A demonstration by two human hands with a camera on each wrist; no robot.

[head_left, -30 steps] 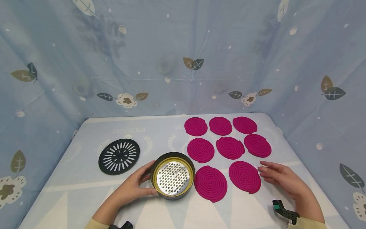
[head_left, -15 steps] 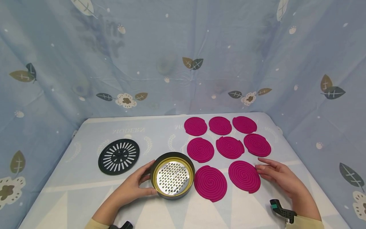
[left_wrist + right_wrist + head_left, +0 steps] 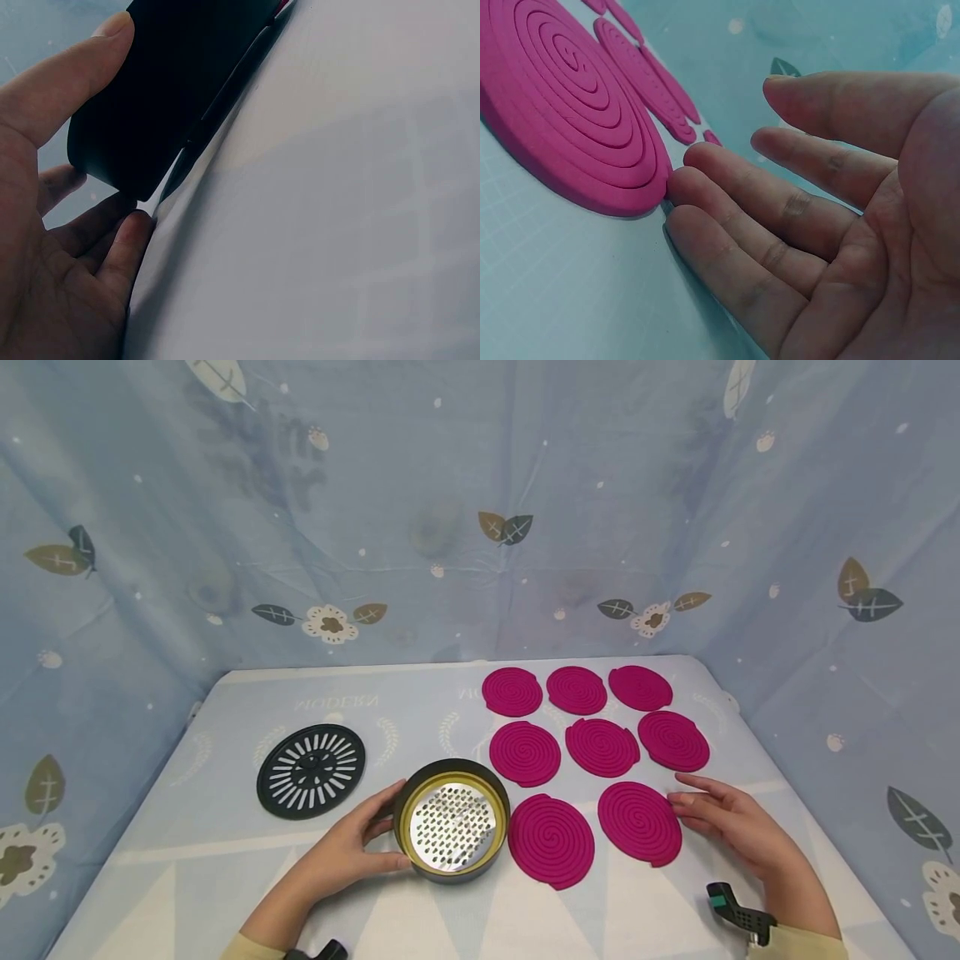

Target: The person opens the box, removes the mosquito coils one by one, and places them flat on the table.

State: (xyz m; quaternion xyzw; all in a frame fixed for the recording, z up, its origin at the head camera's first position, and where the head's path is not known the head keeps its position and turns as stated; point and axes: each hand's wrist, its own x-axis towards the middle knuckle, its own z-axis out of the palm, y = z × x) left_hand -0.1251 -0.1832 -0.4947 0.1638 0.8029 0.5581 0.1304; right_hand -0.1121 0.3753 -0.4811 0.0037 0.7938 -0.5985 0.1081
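Note:
A round dark container with a yellow inner ring and a perforated metal grater plate point(image 3: 452, 827) stands on the table at centre. My left hand point(image 3: 345, 852) grips its left side, thumb at the near edge and fingers around the far edge. In the left wrist view the container's dark wall point(image 3: 180, 82) sits between thumb and fingers. My right hand point(image 3: 738, 827) has its fingers extended, their tips at the right edge of a magenta spiral disc point(image 3: 640, 823). In the right wrist view the fingertips point(image 3: 686, 180) touch or nearly touch that disc's rim point(image 3: 592, 176); nothing is held.
Several more magenta spiral discs lie in rows at the right, one point(image 3: 551, 841) right beside the container. A black slotted round plate point(image 3: 311, 772) lies at the left. A patterned light-blue curtain point(image 3: 450, 527) stands behind the table.
My right hand has moved slightly left, up to the edge of the front right magenta disc. The left hand and the container stay where they were.

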